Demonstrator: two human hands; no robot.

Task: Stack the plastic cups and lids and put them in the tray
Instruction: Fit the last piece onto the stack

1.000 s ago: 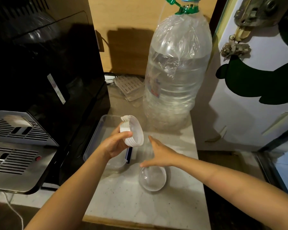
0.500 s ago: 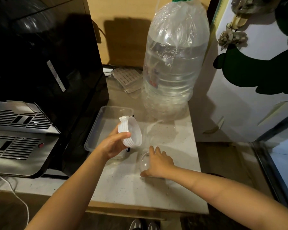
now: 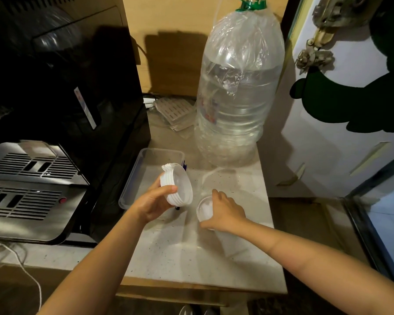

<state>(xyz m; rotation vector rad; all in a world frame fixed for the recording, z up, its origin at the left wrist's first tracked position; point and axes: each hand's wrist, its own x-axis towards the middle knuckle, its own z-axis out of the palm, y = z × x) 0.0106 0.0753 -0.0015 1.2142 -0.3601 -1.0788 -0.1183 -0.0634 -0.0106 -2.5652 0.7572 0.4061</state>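
My left hand [image 3: 154, 204] grips a stack of several white lids [image 3: 176, 184], tilted on edge above the near end of a clear plastic tray [image 3: 132, 178]. The tray lies on the marble counter beside the black machine. To the right, my right hand [image 3: 225, 211] is closed over a clear plastic cup [image 3: 204, 208] lying on the counter, its round mouth turned toward me; the hand hides the cup's far part.
A big water bottle [image 3: 239, 92] wrapped in plastic film stands behind the tray. A black appliance with a steel drip grille [image 3: 32, 178] fills the left. A white door [image 3: 341, 133] bounds the right. The counter's front edge [image 3: 203, 285] runs below my arms.
My right hand has dropped from hovering beside the lids onto the clear cup and closed on it. The left hand keeps the lid stack in about the same place.
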